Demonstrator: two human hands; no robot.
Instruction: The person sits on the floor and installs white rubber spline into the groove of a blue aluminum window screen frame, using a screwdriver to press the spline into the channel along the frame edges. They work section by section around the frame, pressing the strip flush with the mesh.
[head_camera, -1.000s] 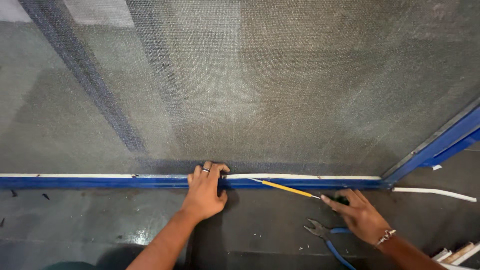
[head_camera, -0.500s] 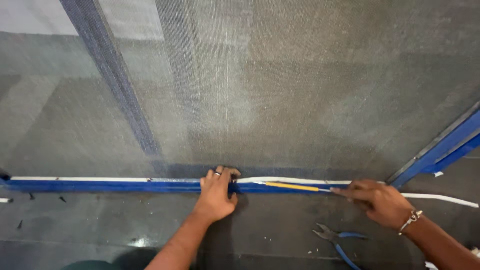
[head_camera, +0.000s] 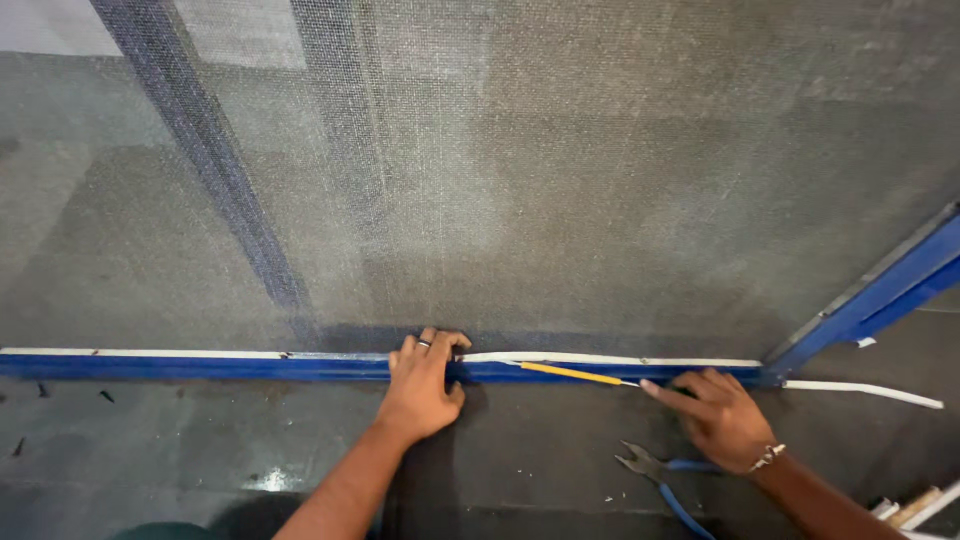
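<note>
A large grey mesh screen (head_camera: 560, 180) lies flat in a blue frame (head_camera: 200, 366). My left hand (head_camera: 425, 385) presses down on the near frame rail, fingers curled over a white strip (head_camera: 600, 358) that runs along the rail. My right hand (head_camera: 715, 415) grips a thin tool with a yellow shaft (head_camera: 570, 373), whose tip points left into the rail's groove close to my left hand. A bracelet sits on my right wrist and a ring on my left hand.
Blue-handled pliers (head_camera: 665, 475) lie on the dark floor just below my right hand. The frame's right rail (head_camera: 880, 290) runs off diagonally. A loose end of white strip (head_camera: 865, 392) trails right past the corner. Several pale sticks (head_camera: 915, 510) lie at the bottom right.
My right hand has moved up from beside the pliers to the frame rail with the yellow tool. The left hand has stayed pressed on the rail. The view shifted slightly.
</note>
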